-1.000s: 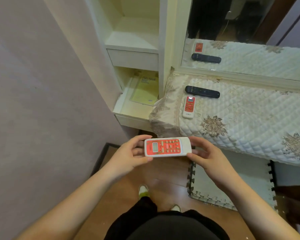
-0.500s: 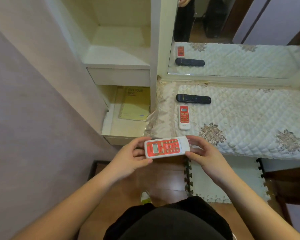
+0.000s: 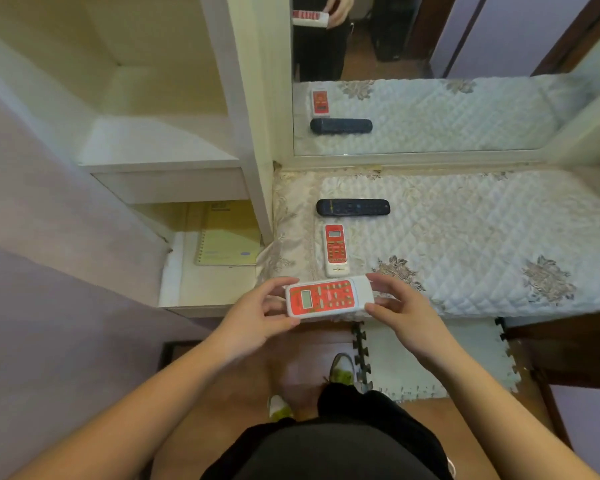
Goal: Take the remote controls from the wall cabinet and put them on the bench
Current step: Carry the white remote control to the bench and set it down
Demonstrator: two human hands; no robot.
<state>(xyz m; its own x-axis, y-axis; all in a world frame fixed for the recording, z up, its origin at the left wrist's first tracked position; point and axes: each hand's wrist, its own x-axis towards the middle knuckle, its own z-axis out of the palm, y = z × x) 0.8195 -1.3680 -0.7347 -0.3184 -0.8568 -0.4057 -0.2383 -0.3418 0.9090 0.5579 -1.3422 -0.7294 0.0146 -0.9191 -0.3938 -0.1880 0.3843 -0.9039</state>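
Note:
I hold a white remote with a red face point(image 3: 328, 297) sideways in both hands, just above the bench's front left edge. My left hand point(image 3: 257, 320) grips its left end, my right hand point(image 3: 400, 308) its right end. On the bench's quilted white cover point(image 3: 465, 237) lie two more remotes: a second white-and-red remote point(image 3: 336, 250) lengthwise, and a black remote point(image 3: 353, 207) crosswise behind it. The cream wall cabinet point(image 3: 160, 161) stands to the left with open shelves.
A yellow spiral notebook point(image 3: 227, 242) lies on the cabinet's lower shelf. A mirror point(image 3: 430, 98) behind the bench reflects the remotes. Below, a foam puzzle mat point(image 3: 430, 362) covers part of the wooden floor by my feet. A purple wall point(image 3: 49, 271) closes the left side.
I have stepped closer to the bench, and the remote held in both hands has come forward to its front edge. My grip on it is unchanged.

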